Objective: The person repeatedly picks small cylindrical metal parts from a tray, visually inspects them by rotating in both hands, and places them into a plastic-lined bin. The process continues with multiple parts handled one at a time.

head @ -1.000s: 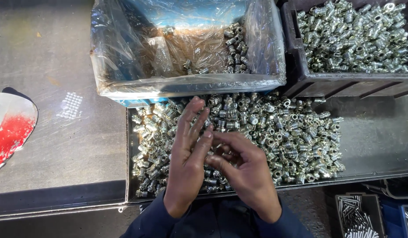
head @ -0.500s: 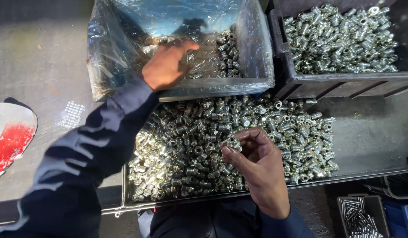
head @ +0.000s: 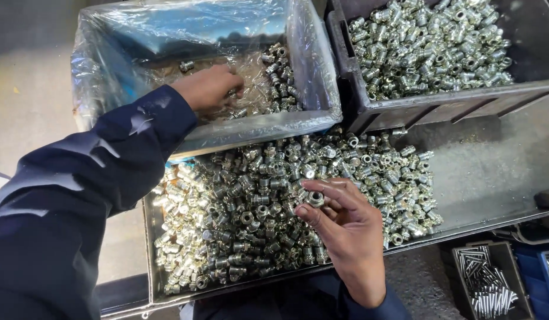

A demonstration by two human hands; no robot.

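Observation:
My left hand (head: pixel 208 88) reaches into the plastic-lined bin (head: pixel 313 112), fingers curled down over the metal fittings (head: pixel 274 89) lying on its liner; whether it holds any I cannot tell. My right hand (head: pixel 345 228) hovers over the flat metal tray (head: pixel 482 195) and pinches one small silver fitting (head: pixel 315 197) between thumb and fingertips. Under it spreads a dense heap of shiny fittings (head: pixel 251 213) covering the tray's left and middle. My dark blue sleeve (head: pixel 91 184) crosses the tray's left end.
A dark crate (head: pixel 440 106) at the back right is heaped with the same fittings. A small dark box of thin metal pins (head: pixel 485 284) sits at the lower right, below the tray's front edge. Grey table surface (head: pixel 31 112) lies to the left.
A second ago both hands worked together over the tray's heap. My left hand then reached up into the lined bin and stays there; my right hand holds a fitting over the tray.

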